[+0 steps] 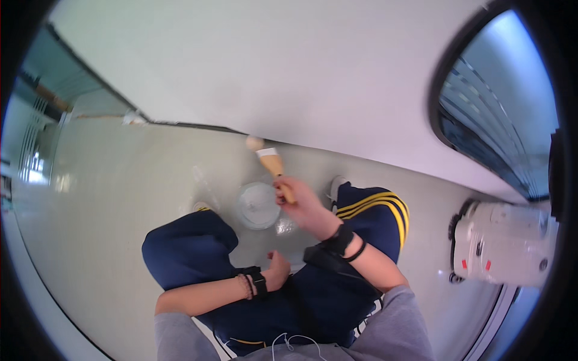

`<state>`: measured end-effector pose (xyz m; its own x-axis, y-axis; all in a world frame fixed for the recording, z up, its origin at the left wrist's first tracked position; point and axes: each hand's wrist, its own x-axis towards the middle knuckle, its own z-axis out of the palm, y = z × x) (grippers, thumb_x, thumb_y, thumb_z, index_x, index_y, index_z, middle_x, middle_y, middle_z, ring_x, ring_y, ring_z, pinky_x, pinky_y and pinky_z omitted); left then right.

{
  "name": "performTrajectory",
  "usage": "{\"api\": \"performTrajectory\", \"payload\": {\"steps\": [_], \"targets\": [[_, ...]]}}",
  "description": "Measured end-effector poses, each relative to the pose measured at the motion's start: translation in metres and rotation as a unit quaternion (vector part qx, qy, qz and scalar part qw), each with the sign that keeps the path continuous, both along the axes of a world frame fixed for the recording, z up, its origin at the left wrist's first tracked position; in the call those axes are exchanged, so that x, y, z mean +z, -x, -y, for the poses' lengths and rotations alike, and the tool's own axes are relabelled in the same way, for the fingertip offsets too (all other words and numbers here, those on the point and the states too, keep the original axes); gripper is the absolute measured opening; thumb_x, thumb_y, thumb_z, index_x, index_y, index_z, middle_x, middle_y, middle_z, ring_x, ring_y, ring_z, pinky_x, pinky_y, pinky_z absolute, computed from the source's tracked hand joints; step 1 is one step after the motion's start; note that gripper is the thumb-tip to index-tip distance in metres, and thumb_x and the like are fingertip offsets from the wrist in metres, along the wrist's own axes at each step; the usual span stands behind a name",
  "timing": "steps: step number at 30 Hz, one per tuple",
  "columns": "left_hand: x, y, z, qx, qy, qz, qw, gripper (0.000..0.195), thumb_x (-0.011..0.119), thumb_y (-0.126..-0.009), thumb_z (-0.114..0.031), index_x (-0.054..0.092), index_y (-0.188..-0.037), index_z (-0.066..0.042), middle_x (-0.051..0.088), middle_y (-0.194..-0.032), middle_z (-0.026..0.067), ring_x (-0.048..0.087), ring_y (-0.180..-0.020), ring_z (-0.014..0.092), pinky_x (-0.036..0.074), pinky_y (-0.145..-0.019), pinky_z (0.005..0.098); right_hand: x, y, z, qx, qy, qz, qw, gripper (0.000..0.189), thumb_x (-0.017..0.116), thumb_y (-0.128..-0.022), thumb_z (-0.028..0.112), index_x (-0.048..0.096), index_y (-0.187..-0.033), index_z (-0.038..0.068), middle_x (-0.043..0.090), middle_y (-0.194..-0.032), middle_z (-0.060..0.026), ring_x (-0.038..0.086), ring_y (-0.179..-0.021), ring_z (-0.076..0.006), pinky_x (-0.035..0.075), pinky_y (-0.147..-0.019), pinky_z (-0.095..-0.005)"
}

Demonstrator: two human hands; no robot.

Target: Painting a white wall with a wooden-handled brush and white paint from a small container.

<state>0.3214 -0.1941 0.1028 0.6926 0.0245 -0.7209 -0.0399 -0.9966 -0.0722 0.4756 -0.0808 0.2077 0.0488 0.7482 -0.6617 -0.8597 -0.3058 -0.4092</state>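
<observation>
My right hand (pixel 302 205) is closed around the wooden handle of a flat brush (pixel 272 166), which points up and left towards the base of the white panel. The brush has a white band near its far end. A pale rounded thing (pixel 254 143) lies at that end; I cannot tell whether it belongs to the brush. Below the brush, a round translucent tub (pixel 258 207) with whitish contents stands on the floor between my feet. My left hand (pixel 278 272) hangs above my lap with curled fingers, and its palm side is hidden.
A large white panel (pixel 280 67) rises in front, with a dark-framed window (pixel 496 104) at right. On the glossy floor (pixel 108 194) lies a clear, elongated thing (pixel 205 182), left of the tub. A pale wheeled machine (pixel 501 243) with a black brush stands at right.
</observation>
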Motion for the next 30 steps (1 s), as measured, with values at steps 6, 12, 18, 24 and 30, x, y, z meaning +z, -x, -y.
{"api": "performTrajectory", "payload": {"steps": [6, 12, 18, 24, 30], "targets": [[-0.014, 0.009, -0.01, 0.006, 0.079, 0.104, 0.991, 0.024, 0.052, -0.077, -0.021, 0.062, -0.096, -0.011, 0.057, -0.094, 0.0051, 0.055, -0.085, 0.023, 0.039, -0.065, 0.0411, 0.003, 0.003, 0.0, -0.038, 0.016, 0.033, 0.999, 0.01, 0.054, -0.079, 0.009, 0.047, -0.084, 0.003, 0.048, -0.071, -0.0036, 0.046, -0.06, -0.0107, 0.038, -0.053, -0.023], [-0.023, 0.016, -0.024, -0.012, 0.136, 0.287, 0.948, 0.023, 0.052, -0.076, -0.024, 0.062, -0.091, -0.01, 0.06, -0.086, 0.0081, 0.058, -0.08, 0.024, 0.041, -0.06, 0.0426, 0.001, -0.008, 0.003, -0.073, 0.004, -0.001, 0.997, 0.017, 0.054, -0.078, 0.008, 0.043, -0.09, 0.004, 0.049, -0.073, -0.0044, 0.047, -0.06, -0.0109, 0.038, -0.052, -0.0236], [-0.033, 0.021, -0.032, -0.007, 0.152, 0.137, 0.979, 0.016, 0.048, -0.077, -0.021, 0.062, -0.08, -0.013, 0.062, -0.078, 0.0091, 0.058, -0.075, 0.025, 0.041, -0.062, 0.0422, -0.005, -0.038, 0.013, -0.128, -0.011, 0.022, 0.992, 0.014, 0.051, -0.08, 0.009, 0.042, -0.09, 0.005, 0.049, -0.074, -0.0042, 0.046, -0.06, -0.0107, 0.038, -0.053, -0.0235], [-0.029, 0.026, -0.047, -0.046, 0.13, 0.128, 0.982, 0.015, 0.053, -0.074, -0.02, 0.056, -0.086, -0.012, 0.059, -0.077, 0.0078, 0.058, -0.076, 0.023, 0.04, -0.068, 0.035, -0.014, -0.037, 0.011, -0.118, -0.042, -0.017, 0.992, 0.013, 0.049, -0.081, 0.011, 0.04, -0.087, 0.005, 0.049, -0.071, -0.0044, 0.046, -0.058, -0.0109, 0.038, -0.052, -0.0227], [-0.041, 0.027, -0.055, -0.033, 0.151, 0.158, 0.975, 0.015, 0.05, -0.076, -0.021, 0.058, -0.083, -0.011, 0.059, -0.078, 0.0083, 0.058, -0.076, 0.024, 0.04, -0.069, 0.0356, -0.036, -0.027, 0.021, -0.079, 0.032, 0.054, 0.995, 0.008, 0.049, -0.08, 0.011, 0.044, -0.083, 0.005, 0.051, -0.07, -0.005, 0.046, -0.055, -0.0105, 0.038, -0.052, -0.0223]]}}
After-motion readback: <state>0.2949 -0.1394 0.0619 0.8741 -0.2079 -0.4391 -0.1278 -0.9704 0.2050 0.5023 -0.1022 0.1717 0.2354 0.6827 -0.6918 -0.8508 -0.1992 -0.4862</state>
